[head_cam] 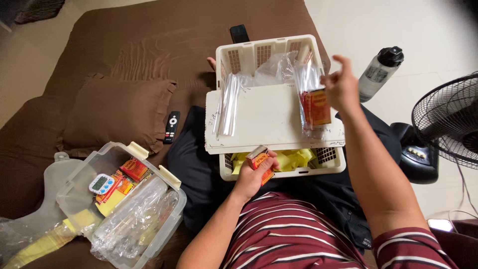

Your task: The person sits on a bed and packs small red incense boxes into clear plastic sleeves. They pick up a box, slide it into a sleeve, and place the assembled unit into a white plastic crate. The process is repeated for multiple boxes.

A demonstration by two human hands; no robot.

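Meanwhile, left hand grips a small orange box.

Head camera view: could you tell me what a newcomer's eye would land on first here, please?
Centre frame, a cream board lies across a cream slotted basket on the person's lap. The left hand holds a small red-and-orange packet at the board's near edge, while the right hand hovers with loose fingers above a clear sleeve of similar red packets. Lower left, a clear lidless tub holds a small digital timer.
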